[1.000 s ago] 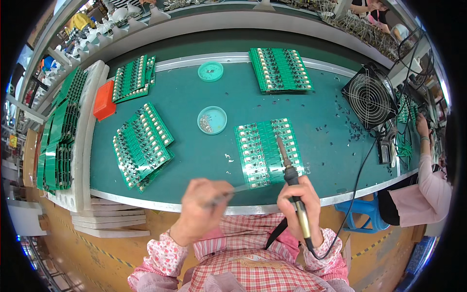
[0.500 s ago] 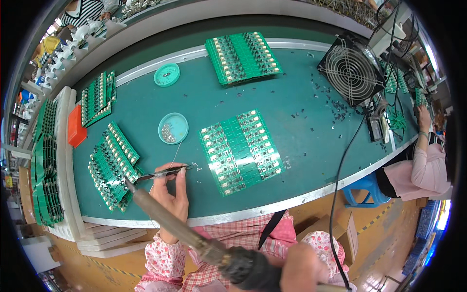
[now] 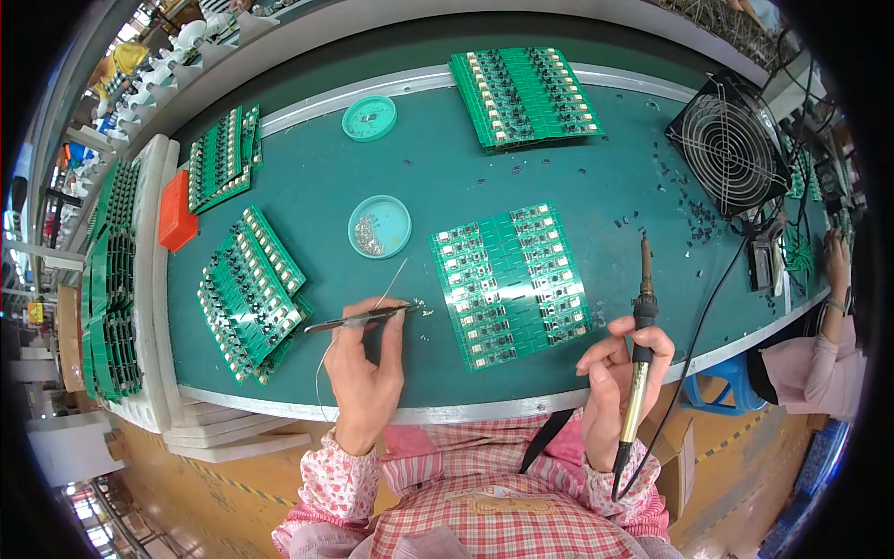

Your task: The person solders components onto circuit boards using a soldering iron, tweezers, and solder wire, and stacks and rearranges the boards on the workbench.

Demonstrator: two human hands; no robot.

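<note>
Two hands are at work at the near edge of the green bench (image 3: 447, 177). The left hand (image 3: 365, 359) pinches a pair of tweezers (image 3: 358, 320), held nearly level, tips pointing right over a few small loose parts on the bench. A thin wire (image 3: 395, 281) rises from this hand toward a round teal dish (image 3: 380, 226) of small parts just beyond it. The right hand (image 3: 626, 373) is closed around the handle of a soldering iron (image 3: 641, 326), held upright, tip pointing away and clear of any board. Between the hands, slightly beyond them, lies a green circuit board panel (image 3: 512, 279). Left of the left hand sits a stack of similar panels (image 3: 250, 293). Farther out are a second teal dish (image 3: 369, 118), another panel stack (image 3: 523, 93), and, beyond the right hand, a small fan (image 3: 731, 144).
</note>
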